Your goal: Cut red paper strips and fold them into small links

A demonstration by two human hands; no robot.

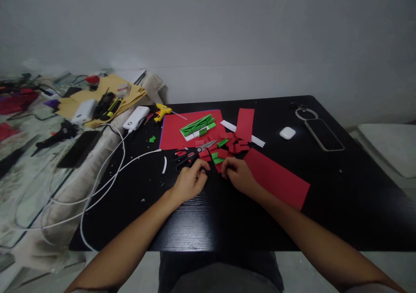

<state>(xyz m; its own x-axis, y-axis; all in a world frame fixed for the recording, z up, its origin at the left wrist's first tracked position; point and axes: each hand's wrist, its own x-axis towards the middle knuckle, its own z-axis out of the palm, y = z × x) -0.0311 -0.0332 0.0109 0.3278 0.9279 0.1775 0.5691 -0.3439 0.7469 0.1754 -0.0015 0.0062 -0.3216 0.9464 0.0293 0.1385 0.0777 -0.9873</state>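
Now, left hand [190,182] and right hand [238,176] curl near red pieces [222,153]; hold unclear.

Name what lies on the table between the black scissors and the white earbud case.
In the head view, a heap of small red and green paper pieces lies there, then a red paper strip over a white strip.

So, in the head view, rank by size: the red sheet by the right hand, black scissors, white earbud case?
1. flat red paper sheet
2. black-handled metal scissors
3. rounded white plastic earbud case, farther away yet clearly smallest
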